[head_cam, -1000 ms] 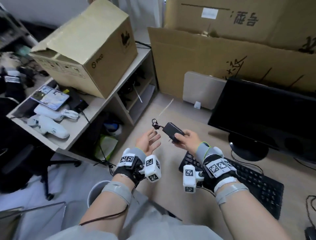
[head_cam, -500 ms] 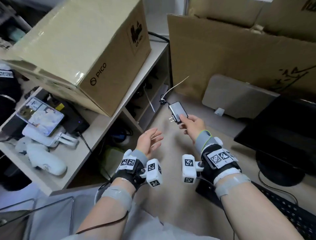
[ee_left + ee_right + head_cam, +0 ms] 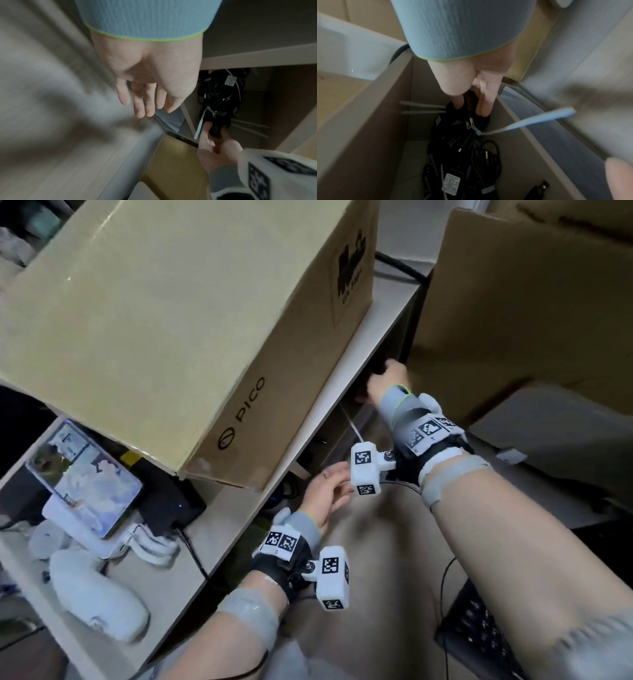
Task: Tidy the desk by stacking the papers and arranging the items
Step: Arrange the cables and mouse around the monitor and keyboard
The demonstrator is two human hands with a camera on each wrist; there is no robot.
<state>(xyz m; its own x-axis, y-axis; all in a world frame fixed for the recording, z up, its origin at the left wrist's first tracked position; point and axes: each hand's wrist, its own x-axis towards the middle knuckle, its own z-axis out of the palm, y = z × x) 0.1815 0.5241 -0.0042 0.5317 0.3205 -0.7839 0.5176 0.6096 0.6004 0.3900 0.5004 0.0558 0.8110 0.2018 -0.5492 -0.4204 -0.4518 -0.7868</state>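
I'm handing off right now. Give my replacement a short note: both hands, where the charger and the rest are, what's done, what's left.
Right hand: pinching the black power adapter, reaching into the shelf compartment under the side desk, on top of a pile of black cables.
Left hand: open, empty, hovering near the shelf edge.
Done: adapter is at the cable pile, not yet released.
Left: let go, withdraw, then tidy the desk; no papers are in view now. The PICO box and keyboard sit untouched.

My head camera looks down from above at both wrists and the shelf point(image 3: 349, 378). Each wrist camera looks close along my fingers into the shelf opening; both share the black cable pile point(image 3: 462, 155).
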